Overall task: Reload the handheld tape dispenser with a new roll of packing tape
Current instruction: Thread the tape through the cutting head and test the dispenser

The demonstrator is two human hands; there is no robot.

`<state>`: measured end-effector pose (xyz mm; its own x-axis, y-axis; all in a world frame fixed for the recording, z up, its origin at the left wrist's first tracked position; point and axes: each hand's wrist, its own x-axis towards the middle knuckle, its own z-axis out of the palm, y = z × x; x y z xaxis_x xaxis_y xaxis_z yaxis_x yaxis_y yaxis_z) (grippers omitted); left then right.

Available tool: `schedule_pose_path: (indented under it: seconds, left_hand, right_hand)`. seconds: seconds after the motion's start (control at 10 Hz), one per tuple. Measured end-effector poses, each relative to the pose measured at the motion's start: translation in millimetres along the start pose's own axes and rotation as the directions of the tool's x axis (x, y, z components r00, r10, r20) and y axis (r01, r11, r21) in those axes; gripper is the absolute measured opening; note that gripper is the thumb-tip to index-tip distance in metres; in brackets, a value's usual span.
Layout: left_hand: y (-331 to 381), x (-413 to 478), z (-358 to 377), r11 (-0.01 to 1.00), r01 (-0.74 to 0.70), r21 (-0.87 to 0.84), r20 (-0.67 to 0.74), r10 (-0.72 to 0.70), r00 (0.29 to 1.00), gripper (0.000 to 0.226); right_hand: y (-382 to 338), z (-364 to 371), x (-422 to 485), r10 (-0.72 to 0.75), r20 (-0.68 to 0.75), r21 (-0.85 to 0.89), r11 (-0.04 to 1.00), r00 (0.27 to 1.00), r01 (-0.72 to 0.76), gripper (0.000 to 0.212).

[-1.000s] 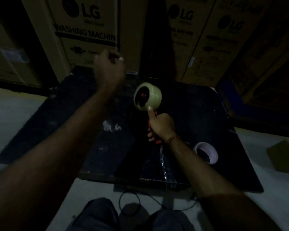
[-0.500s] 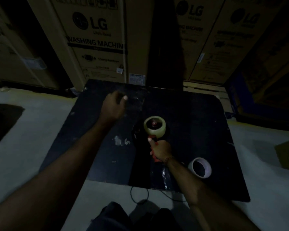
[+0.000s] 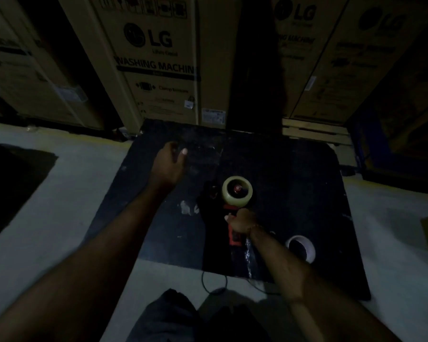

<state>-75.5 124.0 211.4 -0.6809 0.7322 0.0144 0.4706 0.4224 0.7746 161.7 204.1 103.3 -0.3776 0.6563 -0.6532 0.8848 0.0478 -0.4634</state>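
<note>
- The scene is very dark, so we cannot make out the front part of the tape dispenser [image 3: 233, 223]; only its red handle and a red hub inside the roll are clear to us.
- Both our upper arms are cut off by the lower edge of the view, and the dark clothing at the bottom is only partly seen.
- The fingers of our left hand [image 3: 169, 160] point away from the camera; we see the back of the hand and one pale nail, and we cannot tell if it is open or closed, or if it holds something.
- Compared with half a second ago, the dispenser sits at almost the same place on the black mat [image 3: 294, 183], and our left hand has stayed over the far left part of the mat. One second ago the dispenser was raised higher, near the boxes; now it is low, close to the mat.
- Our right hand [image 3: 241, 222] is clamped around the red handle, wrist bent, with the pale tape roll [image 3: 237, 191] mounted on the dispenser just beyond the knuckles.
- A second roll, the white tape roll [image 3: 300, 248], lies on the mat just to the right of our right forearm.
- Cardboard boxes [image 3: 156, 60] printed "LG" stand behind the mat.
</note>
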Motion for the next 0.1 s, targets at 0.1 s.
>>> schedule_pose_path:
  seconds: [0.1]
  left_hand:
    - [8.7,5.0,-4.2,0.999,0.024,0.037,0.030,-0.025,0.999,0.060]
  right_hand:
    - [-13.0,-13.5,0.6,0.040,0.059,0.004,0.999,0.997,-0.041,0.053]
